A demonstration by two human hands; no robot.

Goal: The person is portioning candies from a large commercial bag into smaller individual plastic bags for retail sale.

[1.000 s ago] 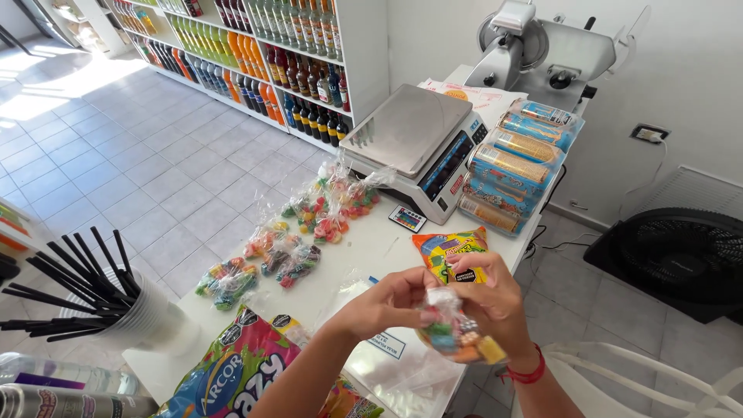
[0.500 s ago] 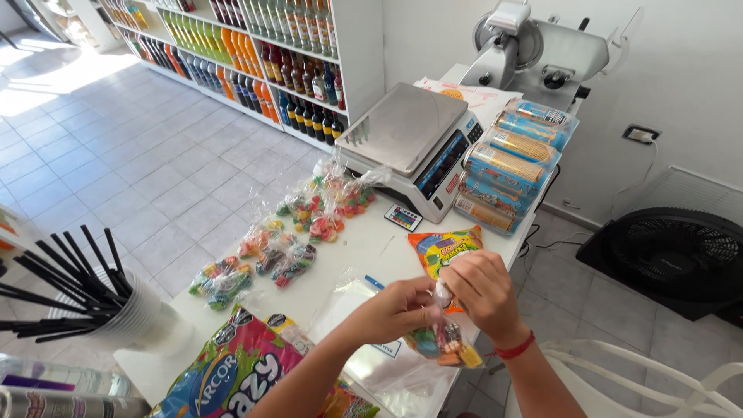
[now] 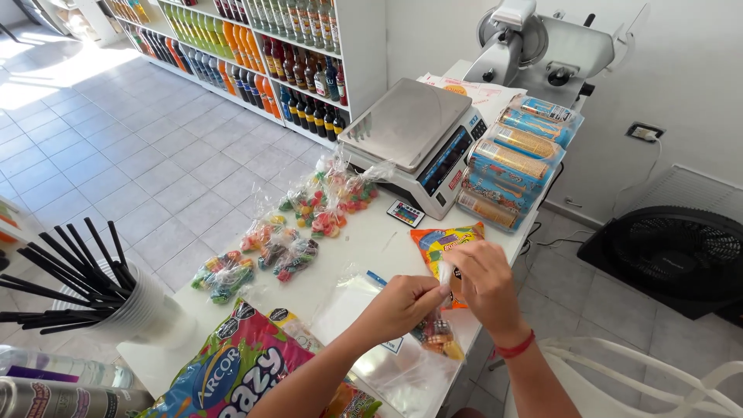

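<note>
My left hand (image 3: pixel 402 304) and my right hand (image 3: pixel 486 285) meet over the near edge of the white table (image 3: pixel 370 249), both pinching the top of a small clear candy bag (image 3: pixel 439 334) that hangs below them, filled with coloured sweets. Under the hands lies a pile of empty clear bags (image 3: pixel 391 370). An open orange candy packet (image 3: pixel 443 241) lies just beyond my right hand. Several filled, tied candy bags (image 3: pixel 290 232) sit in a row across the table's far side.
A digital scale (image 3: pixel 414 141) stands at the table's far end beside stacked biscuit packs (image 3: pixel 512 159) and a meat slicer (image 3: pixel 534 42). A large colourful candy bag (image 3: pixel 232 371) and a cup of black straws (image 3: pixel 116 298) are at near left. Drink shelves (image 3: pixel 263 46), a fan (image 3: pixel 681 255) and a white chair (image 3: pixel 658 379) surround.
My hands have shifted slightly right and closer together, working the top of the small candy bag, which now hangs lower beneath them.
</note>
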